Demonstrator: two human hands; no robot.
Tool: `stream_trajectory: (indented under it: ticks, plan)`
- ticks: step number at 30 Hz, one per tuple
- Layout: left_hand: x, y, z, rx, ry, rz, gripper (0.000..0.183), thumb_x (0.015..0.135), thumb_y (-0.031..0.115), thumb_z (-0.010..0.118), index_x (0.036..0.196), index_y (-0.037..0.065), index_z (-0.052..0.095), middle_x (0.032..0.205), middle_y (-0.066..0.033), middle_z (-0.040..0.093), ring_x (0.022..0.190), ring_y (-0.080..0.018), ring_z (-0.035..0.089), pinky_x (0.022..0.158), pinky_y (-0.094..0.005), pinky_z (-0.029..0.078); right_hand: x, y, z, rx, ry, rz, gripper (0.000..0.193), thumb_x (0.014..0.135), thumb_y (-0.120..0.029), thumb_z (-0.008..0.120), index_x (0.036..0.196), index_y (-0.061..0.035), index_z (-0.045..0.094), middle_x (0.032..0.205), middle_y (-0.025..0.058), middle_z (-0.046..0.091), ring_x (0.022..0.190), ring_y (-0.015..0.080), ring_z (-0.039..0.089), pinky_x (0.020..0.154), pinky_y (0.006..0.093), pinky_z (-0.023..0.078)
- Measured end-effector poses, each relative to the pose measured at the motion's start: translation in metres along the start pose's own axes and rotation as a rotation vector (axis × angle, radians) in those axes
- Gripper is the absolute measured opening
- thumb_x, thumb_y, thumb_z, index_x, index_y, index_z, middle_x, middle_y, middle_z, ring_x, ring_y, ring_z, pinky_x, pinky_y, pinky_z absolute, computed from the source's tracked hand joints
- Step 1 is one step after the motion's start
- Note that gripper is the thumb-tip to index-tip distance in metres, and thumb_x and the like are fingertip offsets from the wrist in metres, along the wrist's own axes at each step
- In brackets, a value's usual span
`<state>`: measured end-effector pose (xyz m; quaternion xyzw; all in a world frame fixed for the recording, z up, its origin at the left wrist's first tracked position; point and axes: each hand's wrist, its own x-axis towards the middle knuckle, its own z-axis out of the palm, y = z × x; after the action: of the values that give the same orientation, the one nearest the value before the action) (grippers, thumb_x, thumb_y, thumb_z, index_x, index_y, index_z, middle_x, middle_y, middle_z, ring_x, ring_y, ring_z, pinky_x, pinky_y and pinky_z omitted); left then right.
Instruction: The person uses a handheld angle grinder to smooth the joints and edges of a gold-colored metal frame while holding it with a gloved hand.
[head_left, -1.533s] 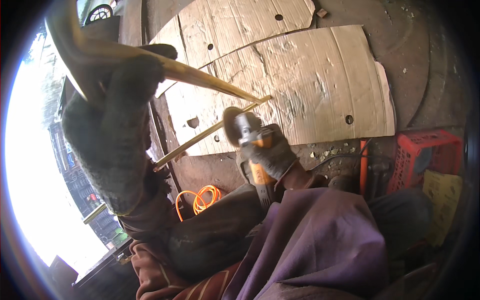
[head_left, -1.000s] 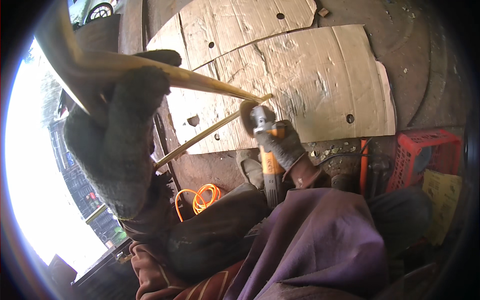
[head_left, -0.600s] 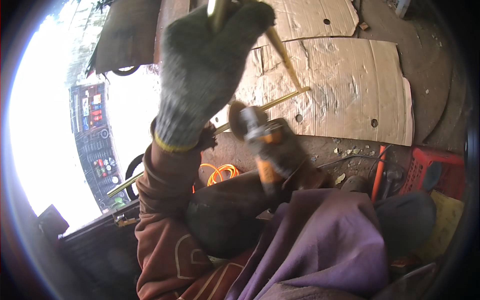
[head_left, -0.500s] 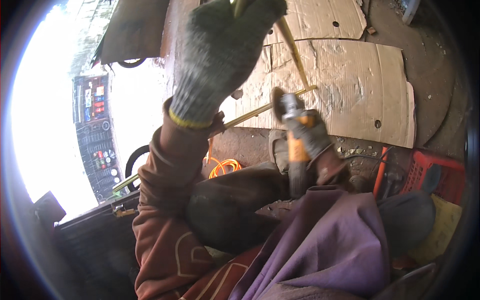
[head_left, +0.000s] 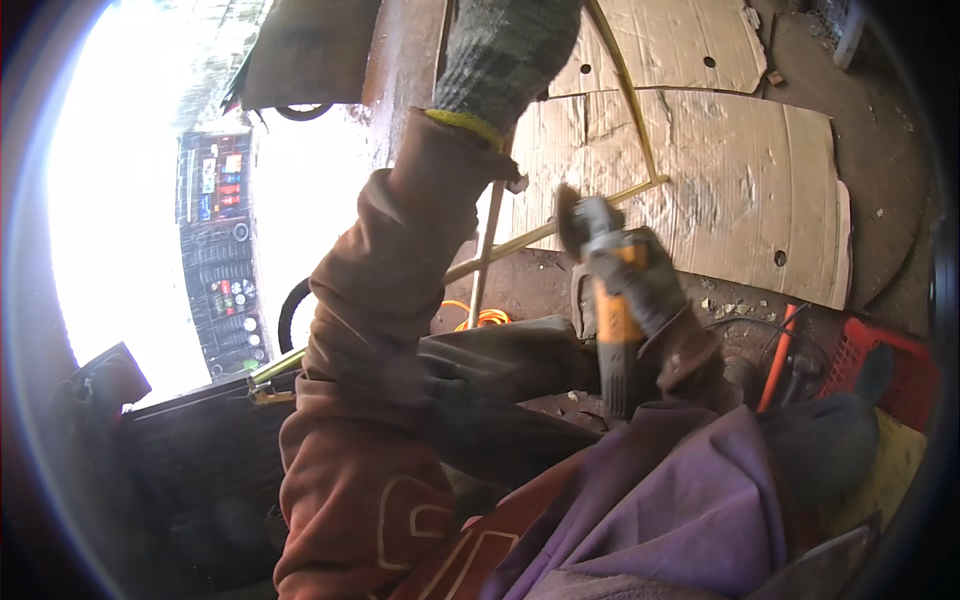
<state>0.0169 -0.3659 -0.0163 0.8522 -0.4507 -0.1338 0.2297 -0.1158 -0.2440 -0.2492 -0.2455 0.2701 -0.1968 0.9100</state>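
Observation:
My left hand [head_left: 510, 50], in a grey knit glove with a yellow cuff, is raised at the top edge, closed on a brass-coloured metal tube frame; its fingertips are cut off by the picture's edge. One slanting tube [head_left: 630, 105] of the frame meets a lower tube [head_left: 525, 240] at a corner above the cardboard. My gloved right hand [head_left: 640, 275] is wrapped round a yellow and grey angle grinder [head_left: 615, 325]. The grinder's disc [head_left: 571, 222] stands at the lower tube; whether they touch, I cannot tell.
Flattened cardboard sheets [head_left: 745, 200] cover the ground ahead. An orange coiled cable [head_left: 485, 319] lies beyond my leg. To the right are a red plastic crate [head_left: 880, 365] and an orange-red bar [head_left: 778, 360]. Bright light comes from the left, past a dark rack of goods [head_left: 215, 250].
My left hand has moved up and slightly right, partly out of the picture. The tube frame and the grinder in my right hand appear shifted slightly right, as does the whole scene.

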Motion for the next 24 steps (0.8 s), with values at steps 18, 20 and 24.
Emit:
stream_trajectory:
  ticks: [18,20,24]
  plan:
    - [0.032,-0.065,0.004,-0.293,0.151,-0.240,0.038,0.088,0.042,0.074,0.081,0.006,0.063,0.058,-0.0011,0.051,0.046,-0.0162,0.050,0.041,-0.0338,0.042,0.008,0.008,-0.053,-0.116,0.144,0.098,0.030,0.084,-0.013,0.083,0.104,-0.0074,0.062,0.085,0.0062,0.068,0.068,0.0146,0.066,0.060,0.0295,0.057]
    - [0.028,-0.066,0.006,-0.283,0.108,-0.224,0.039,0.088,0.043,0.074,0.081,0.006,0.063,0.058,-0.0009,0.051,0.047,-0.0157,0.051,0.041,-0.0335,0.042,0.002,0.005,-0.045,-0.052,0.069,0.074,0.031,0.084,-0.013,0.083,0.104,-0.0073,0.061,0.088,0.0076,0.069,0.071,0.0155,0.067,0.061,0.0295,0.058]
    - [0.014,-0.045,-0.016,-0.210,0.030,-0.121,0.042,0.089,0.046,0.072,0.081,0.006,0.063,0.058,-0.0008,0.051,0.048,-0.0152,0.051,0.045,-0.0317,0.044,-0.023,0.005,0.023,0.014,-0.169,0.027,0.038,0.081,-0.007,0.084,0.108,-0.0052,0.057,0.098,0.0098,0.070,0.080,0.0170,0.070,0.066,0.0322,0.060]
